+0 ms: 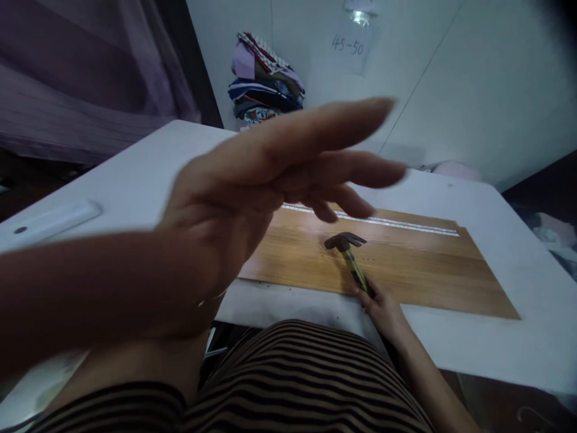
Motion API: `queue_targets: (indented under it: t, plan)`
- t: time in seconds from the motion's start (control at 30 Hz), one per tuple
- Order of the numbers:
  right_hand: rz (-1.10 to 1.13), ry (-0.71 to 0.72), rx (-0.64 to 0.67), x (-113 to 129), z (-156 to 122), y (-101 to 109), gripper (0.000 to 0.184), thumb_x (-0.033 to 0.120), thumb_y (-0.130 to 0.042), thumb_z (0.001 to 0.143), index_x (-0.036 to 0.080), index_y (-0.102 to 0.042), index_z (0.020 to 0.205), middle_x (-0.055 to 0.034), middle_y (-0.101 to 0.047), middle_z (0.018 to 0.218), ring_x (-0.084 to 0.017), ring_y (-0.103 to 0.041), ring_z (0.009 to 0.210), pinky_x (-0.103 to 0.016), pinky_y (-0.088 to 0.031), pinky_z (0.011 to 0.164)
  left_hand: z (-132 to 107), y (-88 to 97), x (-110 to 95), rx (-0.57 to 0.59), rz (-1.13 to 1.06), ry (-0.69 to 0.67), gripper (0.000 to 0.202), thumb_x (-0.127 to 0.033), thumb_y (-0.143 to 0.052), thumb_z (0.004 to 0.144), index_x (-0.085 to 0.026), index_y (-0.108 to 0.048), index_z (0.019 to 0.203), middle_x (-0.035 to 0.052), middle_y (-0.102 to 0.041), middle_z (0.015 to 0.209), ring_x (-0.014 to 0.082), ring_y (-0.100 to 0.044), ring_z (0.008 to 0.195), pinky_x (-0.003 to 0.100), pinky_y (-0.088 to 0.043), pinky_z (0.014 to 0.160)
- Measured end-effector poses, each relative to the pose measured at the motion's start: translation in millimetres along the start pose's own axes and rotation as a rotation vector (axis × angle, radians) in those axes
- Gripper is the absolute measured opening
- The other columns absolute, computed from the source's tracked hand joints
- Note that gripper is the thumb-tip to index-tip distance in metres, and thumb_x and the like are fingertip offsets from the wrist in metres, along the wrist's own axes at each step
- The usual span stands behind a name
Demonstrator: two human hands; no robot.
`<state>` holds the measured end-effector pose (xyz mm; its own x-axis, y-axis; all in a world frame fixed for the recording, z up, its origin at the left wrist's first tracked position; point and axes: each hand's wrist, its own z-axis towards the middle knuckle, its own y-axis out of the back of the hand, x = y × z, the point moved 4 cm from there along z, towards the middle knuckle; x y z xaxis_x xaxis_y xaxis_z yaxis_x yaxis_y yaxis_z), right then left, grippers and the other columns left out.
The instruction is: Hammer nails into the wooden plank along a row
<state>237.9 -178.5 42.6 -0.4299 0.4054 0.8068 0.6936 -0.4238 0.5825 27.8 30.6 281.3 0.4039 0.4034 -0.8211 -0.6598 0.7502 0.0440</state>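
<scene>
On my feed the right grip point(378, 304) is curled closed around the lower handle of a dark-headed claw hammer with a yellow-green and black handle point(353, 264), its head over a flat brown wood-grain board point(428, 270), though I can't tell whether it touches. My left grip point(243, 180) is well open with nothing in it, fingers loosely spread, blurred near the camera and hiding the board's left part. White counter point(536, 294) surface gives me room past the board's right end, while the near margin is narrower, close to the striped clothing point(297, 379).
</scene>
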Motion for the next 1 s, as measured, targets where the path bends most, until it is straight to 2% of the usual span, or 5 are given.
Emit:
queue_targets:
  t: [0.2, 0.4, 0.57, 0.73, 1.0]
  plan:
    - [-0.013, 0.028, 0.018, 1.1, 1.2, -2.4, 0.051, 0.044, -0.059, 0.087, 0.019, -0.072, 0.13, -0.0081, -0.081, 0.091, -0.03, -0.075, 0.085, -0.038, -0.06, 0.066, 20.4, 6.8, 115.7, -0.105, 0.063, 0.13, 0.052, -0.067, -0.062, 0.091, -0.02, -0.072, 0.111, 0.0051, -0.076, 0.099, 0.0117, -0.069, 0.073, 0.028, -0.056, 0.07]
    - [-0.013, 0.017, 0.017, -2.1, 1.2, -2.2, 0.051, 0.045, -0.058, 0.087, 0.019, -0.072, 0.129, -0.0075, -0.08, 0.087, -0.03, -0.074, 0.083, -0.038, -0.058, 0.066, -49.8, 4.5, 208.7, -0.212, 0.31, 0.438, 0.038, -0.051, -0.053, 0.098, -0.019, -0.065, 0.081, -0.0004, -0.063, 0.074, 0.012, -0.056, 0.068, 0.027, -0.044, 0.067]
    - [0.001, 0.006, 0.011, -3.6, 2.1, -4.0, 0.053, 0.047, -0.059, 0.087, 0.018, -0.07, 0.13, -0.0095, -0.082, 0.097, -0.031, -0.075, 0.093, -0.041, -0.059, 0.076, -110.4, -15.6, 220.1, 0.071, 0.58, 0.57, 0.023, -0.035, -0.054, 0.095, -0.02, -0.06, 0.079, 0.001, -0.066, 0.078, 0.0171, -0.06, 0.076, 0.031, -0.041, 0.071]
    - [0.006, 0.017, 0.014, -0.5, 3.0, -5.2, 0.049, 0.044, -0.059, 0.089, 0.019, -0.071, 0.13, -0.0112, -0.081, 0.107, -0.032, -0.075, 0.104, -0.044, -0.059, 0.085, -126.1, -26.0, 214.0, 0.377, 0.845, 0.588, 0.021, -0.032, -0.048, 0.098, -0.021, -0.064, 0.09, 0.0063, -0.073, 0.098, 0.0218, -0.064, 0.093, 0.035, -0.042, 0.08]
    - [-0.012, 0.021, 0.018, -4.2, 0.5, -4.8, 0.05, 0.043, -0.058, 0.09, 0.019, -0.069, 0.133, -0.0076, -0.081, 0.094, -0.03, -0.076, 0.095, -0.042, -0.059, 0.08, -120.8, -29.0, 212.9, 0.436, 0.913, 0.586, 0.024, -0.034, -0.046, 0.099, -0.021, -0.066, 0.094, 0.007, -0.074, 0.103, 0.0231, -0.066, 0.097, 0.035, -0.043, 0.081]
